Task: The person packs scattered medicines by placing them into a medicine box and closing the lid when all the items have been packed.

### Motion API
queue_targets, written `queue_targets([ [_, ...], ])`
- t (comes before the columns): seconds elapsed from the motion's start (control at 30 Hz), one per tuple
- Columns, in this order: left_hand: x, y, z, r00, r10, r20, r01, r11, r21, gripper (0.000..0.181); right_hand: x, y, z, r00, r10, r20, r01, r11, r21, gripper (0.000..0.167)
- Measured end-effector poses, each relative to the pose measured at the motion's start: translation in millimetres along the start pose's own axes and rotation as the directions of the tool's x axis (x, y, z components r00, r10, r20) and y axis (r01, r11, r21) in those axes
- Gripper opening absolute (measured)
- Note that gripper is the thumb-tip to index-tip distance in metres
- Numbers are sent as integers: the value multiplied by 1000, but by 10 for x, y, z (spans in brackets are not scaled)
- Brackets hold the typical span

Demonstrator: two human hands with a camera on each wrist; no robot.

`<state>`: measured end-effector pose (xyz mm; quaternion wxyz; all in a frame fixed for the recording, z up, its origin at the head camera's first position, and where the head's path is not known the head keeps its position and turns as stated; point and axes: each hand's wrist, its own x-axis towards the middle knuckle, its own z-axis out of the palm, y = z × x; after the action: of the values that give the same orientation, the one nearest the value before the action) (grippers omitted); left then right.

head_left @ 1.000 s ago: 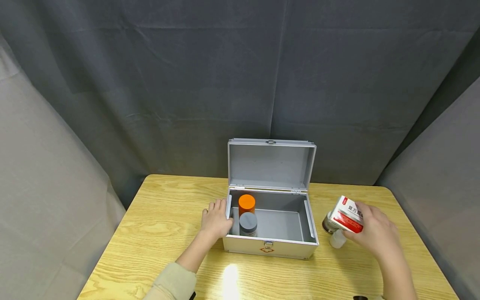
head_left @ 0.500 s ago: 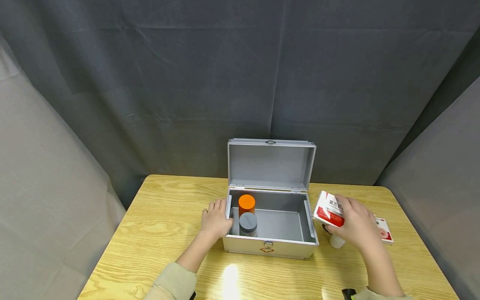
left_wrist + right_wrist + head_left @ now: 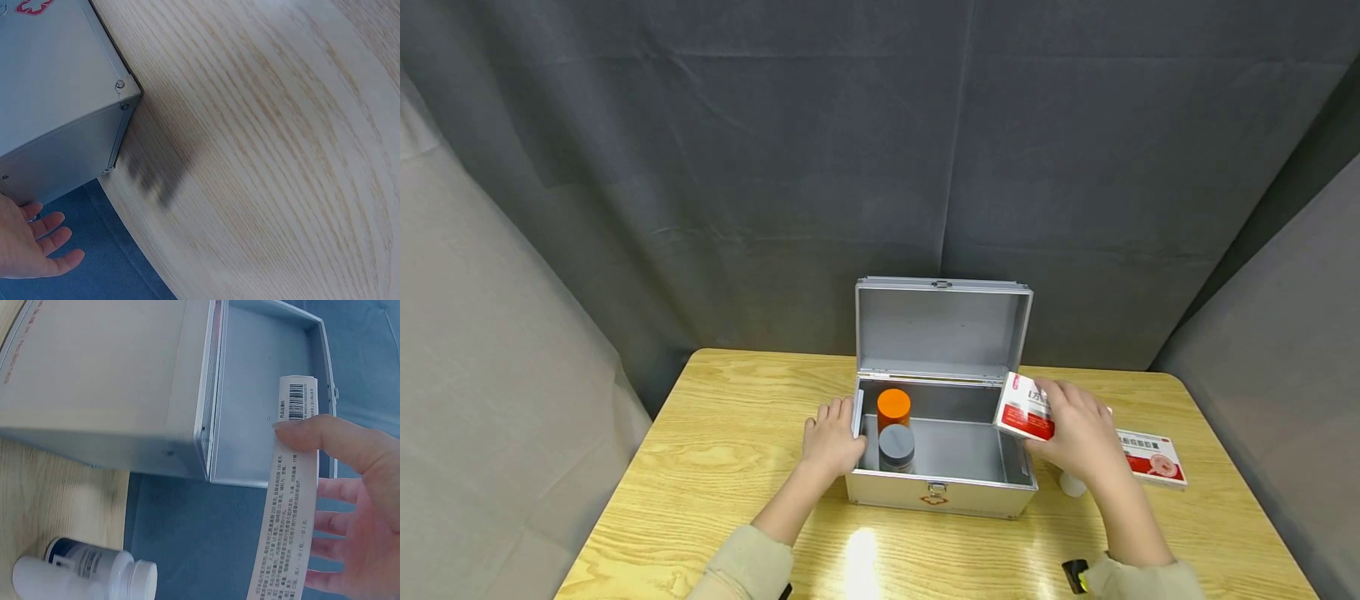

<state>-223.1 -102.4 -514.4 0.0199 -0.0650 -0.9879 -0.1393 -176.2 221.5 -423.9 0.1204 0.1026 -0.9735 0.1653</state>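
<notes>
My right hand pinches a white and red medicine box, tilted over the right rim of an open silver case. In the right wrist view, the thumb presses the box's narrow printed side, with the fingers behind it. At the case's left wall rests my left hand, thumb at the rim and fingers loosely extended; the left wrist view shows those fingers spread beside the case. Inside, at the left, stand an orange-capped bottle and a grey-capped bottle.
Another white and red medicine box lies on the wooden table at the right. A small white bottle stands by the case's right side. Near it is a dark-labelled bottle with a white cap. The case's lid stands raised.
My right hand has carried the medicine box leftward from above the bottles to the case's right rim, uncovering the other box on the table. The left hand has stayed in place.
</notes>
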Motion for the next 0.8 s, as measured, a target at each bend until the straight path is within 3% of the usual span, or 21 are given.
queue_targets([
  [0.8, -9, 2, -17, 1000, -3, 7, 4, 1000, -11, 66, 311, -271, 401, 989, -126, 81, 133, 987, -87, 85],
])
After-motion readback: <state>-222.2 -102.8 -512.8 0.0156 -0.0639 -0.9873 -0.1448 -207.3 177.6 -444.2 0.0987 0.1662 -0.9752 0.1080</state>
